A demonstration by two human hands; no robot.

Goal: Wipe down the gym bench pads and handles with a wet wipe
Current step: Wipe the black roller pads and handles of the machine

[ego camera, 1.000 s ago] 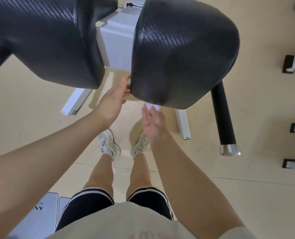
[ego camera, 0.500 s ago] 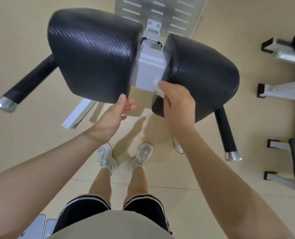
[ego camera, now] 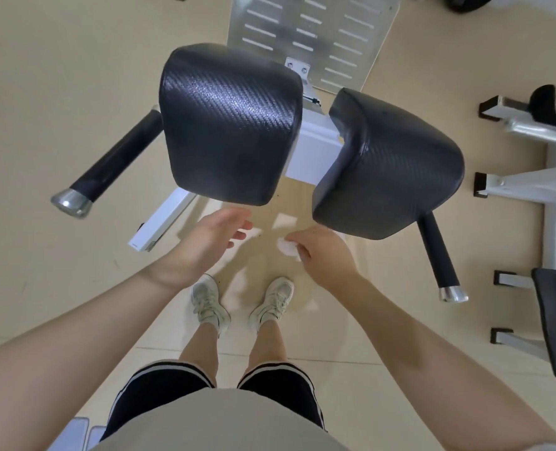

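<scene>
**Hands below the pads, wipe in right hand**

Wipe (ego camera: 288, 248), white and crumpled, is pinched between thumb and curled fingers of the right hand (ego camera: 324, 252), which hangs just below the near edge of the right pad (ego camera: 390, 164) without touching it. The left hand (ego camera: 210, 240) is loosely spread, fingers relaxed and pointing toward 2 o'clock, holding nothing, just under the near edge of the left pad (ego camera: 229, 125).

Both black textured pads sit side by side on a white frame (ego camera: 312, 151). The left handle (ego camera: 114, 167) runs its long axis toward 8 o'clock, chrome cap outermost; the right handle (ego camera: 439, 255) points toward 5 o'clock. A perforated footplate (ego camera: 312, 30) lies at 12 o'clock on the beige floor (ego camera: 58, 76).
</scene>
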